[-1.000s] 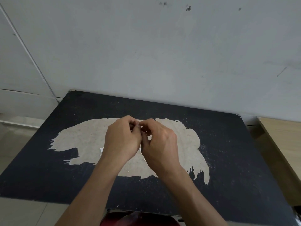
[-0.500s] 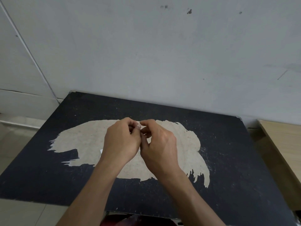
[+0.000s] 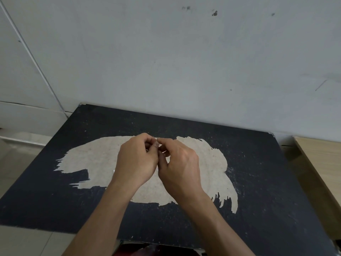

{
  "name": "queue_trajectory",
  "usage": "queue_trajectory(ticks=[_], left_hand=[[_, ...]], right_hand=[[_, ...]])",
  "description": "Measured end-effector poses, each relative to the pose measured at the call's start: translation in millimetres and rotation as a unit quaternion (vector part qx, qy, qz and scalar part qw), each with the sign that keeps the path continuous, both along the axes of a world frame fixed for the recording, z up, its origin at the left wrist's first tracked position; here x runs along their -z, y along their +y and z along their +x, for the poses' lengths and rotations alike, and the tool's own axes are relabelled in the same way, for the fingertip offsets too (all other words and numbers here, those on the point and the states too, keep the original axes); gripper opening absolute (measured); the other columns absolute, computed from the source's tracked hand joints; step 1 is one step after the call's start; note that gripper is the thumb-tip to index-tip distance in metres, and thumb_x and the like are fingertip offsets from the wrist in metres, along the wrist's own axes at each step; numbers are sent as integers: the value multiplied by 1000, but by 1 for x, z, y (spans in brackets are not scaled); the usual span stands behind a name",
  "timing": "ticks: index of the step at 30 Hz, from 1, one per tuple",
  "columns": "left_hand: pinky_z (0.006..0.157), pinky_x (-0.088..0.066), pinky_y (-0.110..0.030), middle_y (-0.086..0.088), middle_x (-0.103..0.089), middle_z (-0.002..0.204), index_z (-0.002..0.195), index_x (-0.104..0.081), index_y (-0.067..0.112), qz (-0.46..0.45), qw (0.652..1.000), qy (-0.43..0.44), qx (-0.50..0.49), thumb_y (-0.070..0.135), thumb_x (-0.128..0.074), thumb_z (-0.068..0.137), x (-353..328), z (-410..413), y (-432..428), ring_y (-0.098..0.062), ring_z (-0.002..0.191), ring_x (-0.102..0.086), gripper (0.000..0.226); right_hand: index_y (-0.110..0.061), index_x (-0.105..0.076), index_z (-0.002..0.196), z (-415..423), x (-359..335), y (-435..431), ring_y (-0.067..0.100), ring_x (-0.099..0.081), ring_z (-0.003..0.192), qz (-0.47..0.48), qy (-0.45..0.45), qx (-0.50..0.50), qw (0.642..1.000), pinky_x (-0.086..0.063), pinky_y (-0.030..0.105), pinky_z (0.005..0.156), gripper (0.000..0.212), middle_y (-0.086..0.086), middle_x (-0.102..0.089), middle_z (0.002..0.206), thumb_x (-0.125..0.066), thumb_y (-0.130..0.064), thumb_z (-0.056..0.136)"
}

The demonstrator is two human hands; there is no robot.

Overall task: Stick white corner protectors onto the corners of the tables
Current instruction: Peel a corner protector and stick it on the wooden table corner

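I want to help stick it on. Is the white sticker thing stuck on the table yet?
Not yet. Both hands, left hand and right hand, pinch something tiny between their fingertips above the table. It is mostly hidden.

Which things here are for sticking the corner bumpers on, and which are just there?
For the job:
- left hand and right hand, fingertips pinched together over something too small to identify
- black table

Just there:
- wooden table, to the right
- white scrap peeking from under the left hand
- wall
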State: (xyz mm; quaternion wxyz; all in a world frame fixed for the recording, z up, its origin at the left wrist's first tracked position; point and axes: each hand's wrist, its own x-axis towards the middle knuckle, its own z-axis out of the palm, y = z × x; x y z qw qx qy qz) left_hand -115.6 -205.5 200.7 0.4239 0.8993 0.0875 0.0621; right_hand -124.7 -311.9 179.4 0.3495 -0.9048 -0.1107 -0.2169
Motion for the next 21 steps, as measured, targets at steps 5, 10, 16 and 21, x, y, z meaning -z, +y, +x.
queue_trajectory(ticks=[5,10,16,21], left_hand=[[64,-39,-9,7,-64,92,106,-69,19,1,1000,-1,0,22,-57,100,0,0,-2,-6,73,-56,13],[65,-39,-10,7,-65,92,103,-68,20,-2,1000,0,1,23,-58,100,0,-1,-4,-6,73,-56,11],[62,-38,-11,4,-68,93,101,-69,19,3,1000,1,-3,21,-58,99,1,-3,-4,-8,75,-59,12],[64,-41,-13,3,-71,93,100,-70,19,3,1000,5,3,22,-59,99,1,-4,-5,-12,81,-64,12]], right_hand=[[-20,-72,103,1,3,-3,12,-66,75,12,4,-2,1000,-56,34,65,14,-6,-73,86,-64,-15,92],[-20,-74,106,-1,2,-4,10,-67,75,13,-11,3,1000,-55,27,66,18,-6,-74,86,-67,-12,90],[-20,-72,105,-3,6,-5,11,-65,74,13,4,-1,1000,-56,33,64,16,-6,-72,84,-65,-13,92],[-20,-73,108,-5,6,-6,10,-65,76,15,3,0,1000,-55,29,66,21,-7,-72,87,-64,-12,91]])
